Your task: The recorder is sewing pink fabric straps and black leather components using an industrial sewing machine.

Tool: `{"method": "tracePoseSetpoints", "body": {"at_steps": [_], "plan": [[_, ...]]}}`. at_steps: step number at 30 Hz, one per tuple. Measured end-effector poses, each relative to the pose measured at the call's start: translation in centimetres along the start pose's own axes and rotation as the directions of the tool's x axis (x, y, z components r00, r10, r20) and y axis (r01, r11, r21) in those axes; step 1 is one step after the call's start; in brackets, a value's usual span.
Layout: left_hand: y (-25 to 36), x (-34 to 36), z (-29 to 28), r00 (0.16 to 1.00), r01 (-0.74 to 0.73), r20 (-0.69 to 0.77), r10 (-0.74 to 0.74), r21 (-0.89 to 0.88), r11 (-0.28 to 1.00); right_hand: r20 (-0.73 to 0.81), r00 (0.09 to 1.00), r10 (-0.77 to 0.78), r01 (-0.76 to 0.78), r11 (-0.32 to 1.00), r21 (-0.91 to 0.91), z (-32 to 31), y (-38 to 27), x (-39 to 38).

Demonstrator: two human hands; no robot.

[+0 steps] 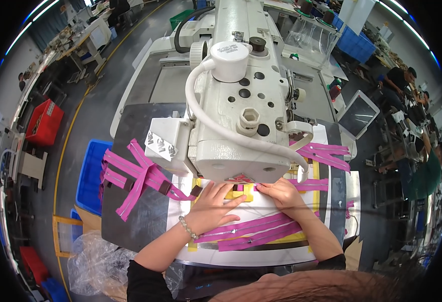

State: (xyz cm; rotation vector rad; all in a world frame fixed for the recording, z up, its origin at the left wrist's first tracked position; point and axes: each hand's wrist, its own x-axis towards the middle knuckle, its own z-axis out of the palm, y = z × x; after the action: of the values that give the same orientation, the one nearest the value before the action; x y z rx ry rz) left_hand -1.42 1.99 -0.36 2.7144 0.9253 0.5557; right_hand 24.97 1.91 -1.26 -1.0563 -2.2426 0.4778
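My left hand (212,207) lies on a white sheet (261,209) under the head of a large white sewing machine (241,110). Its fingers are spread, with the tips beside a yellow-taped slot (242,193). Opposite it, my right hand (281,195) has its fingers closed at the slot's right end, on a magenta zipper (312,184) that runs out past the hand to the right. The machine head hides part of the fingertips. Two more magenta zippers (261,232) lie slantwise between my forearms, nearer to me.
A crossed pile of magenta zippers (143,176) with dark patches lies left on the dark plate (120,201); others (326,153) lie right. A blue bin (93,176) and clear plastic bags (98,264) are at the left. A screen (359,115) stands at the right.
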Motion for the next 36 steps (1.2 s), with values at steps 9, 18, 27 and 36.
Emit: {"method": "tracePoseSetpoints", "body": {"at_steps": [9,18,27,36], "plan": [[-0.1,-0.2,-0.1,0.999,0.028,0.046,-0.026,-0.047,0.998,0.039,0.999,0.027,-0.027,0.999,-0.021,-0.3,-0.3,-0.1],[-0.1,-0.3,0.1,0.994,0.028,0.11,-0.026,-0.011,1.0,0.008,0.998,0.056,-0.056,0.997,-0.046,-0.4,-0.6,-0.4],[-0.1,-0.3,0.2,0.982,0.091,0.167,-0.082,-0.047,0.995,0.044,0.99,0.138,-0.137,0.99,-0.018,-0.9,-0.8,-0.5],[-0.3,0.0,0.1,1.0,-0.006,-0.014,0.005,-0.109,0.994,0.079,0.991,0.111,-0.115,0.993,0.037,-0.6,-0.3,-0.4]]}}
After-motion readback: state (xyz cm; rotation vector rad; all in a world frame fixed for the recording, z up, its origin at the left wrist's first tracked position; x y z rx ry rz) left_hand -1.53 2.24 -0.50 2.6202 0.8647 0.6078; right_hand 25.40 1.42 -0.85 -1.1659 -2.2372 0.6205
